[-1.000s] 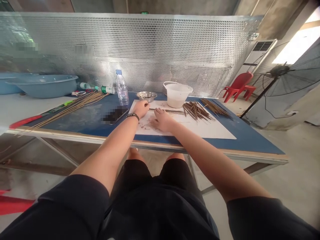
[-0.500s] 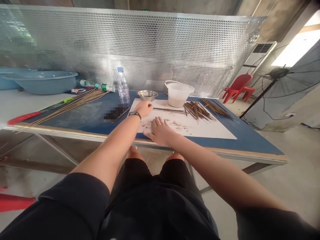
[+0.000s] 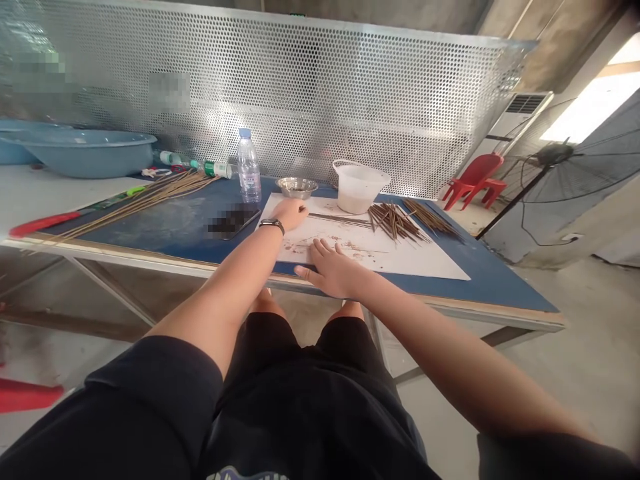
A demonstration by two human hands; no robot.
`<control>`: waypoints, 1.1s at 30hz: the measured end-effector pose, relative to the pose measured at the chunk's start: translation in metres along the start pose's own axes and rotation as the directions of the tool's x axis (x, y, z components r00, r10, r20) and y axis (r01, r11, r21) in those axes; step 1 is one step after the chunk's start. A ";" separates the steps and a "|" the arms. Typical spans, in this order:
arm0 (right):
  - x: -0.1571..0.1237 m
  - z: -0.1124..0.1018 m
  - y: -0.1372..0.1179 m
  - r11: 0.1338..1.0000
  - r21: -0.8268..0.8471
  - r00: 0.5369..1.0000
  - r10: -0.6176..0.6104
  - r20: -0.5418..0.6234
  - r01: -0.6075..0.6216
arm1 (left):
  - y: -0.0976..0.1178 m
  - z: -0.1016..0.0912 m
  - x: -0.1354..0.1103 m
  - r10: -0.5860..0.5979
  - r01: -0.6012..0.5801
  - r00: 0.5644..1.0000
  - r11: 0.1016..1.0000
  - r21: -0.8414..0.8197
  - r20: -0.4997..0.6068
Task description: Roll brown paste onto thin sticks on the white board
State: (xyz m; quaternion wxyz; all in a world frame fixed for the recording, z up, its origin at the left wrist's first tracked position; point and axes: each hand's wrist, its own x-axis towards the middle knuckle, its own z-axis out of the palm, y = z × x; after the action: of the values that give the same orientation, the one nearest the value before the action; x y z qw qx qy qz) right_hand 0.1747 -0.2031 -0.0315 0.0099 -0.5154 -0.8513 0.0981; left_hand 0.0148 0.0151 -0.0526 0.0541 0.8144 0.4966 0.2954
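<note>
My left hand (image 3: pixel 291 215), with a watch on its wrist, rests on the white sheet (image 3: pixel 425 257) and its fingers are closed on the near end of a thin dark stick (image 3: pixel 340 218) lying across the sheet. My right hand (image 3: pixel 330 268) lies flat and open at the sheet's front edge, fingers spread, holding nothing. Brown crumbs are smeared on the sheet between my hands. A pile of dark sticks (image 3: pixel 395 222) lies to the right, beside a white plastic tub (image 3: pixel 359 187) and a small metal bowl (image 3: pixel 297 187).
A water bottle (image 3: pixel 249 167) and a phone (image 3: pixel 233 221) stand left of the sheet on the blue tabletop (image 3: pixel 165 227). Long pale sticks (image 3: pixel 135 205), a blue basin (image 3: pixel 85 151), a perforated metal screen behind. Red chair (image 3: pixel 475 177) and a fan (image 3: pixel 575 157) at right.
My right hand has slid back from the middle of the sheet to its front edge. My left hand has stayed on the stick's end. The camera has tilted down slightly.
</note>
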 end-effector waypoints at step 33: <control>0.046 -0.017 0.004 0.988 -0.054 0.988 0.145 0.052 -0.142 | 0.003 -0.007 -0.004 -0.045 0.044 0.999 0.998 0.037 0.026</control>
State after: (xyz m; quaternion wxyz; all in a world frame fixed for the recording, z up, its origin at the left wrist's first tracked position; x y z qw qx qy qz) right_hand 0.1591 -0.1585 -0.0192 -0.0337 -0.5725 -0.8141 0.0913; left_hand 0.0117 0.0088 -0.0475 0.0522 0.8080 0.5190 0.2739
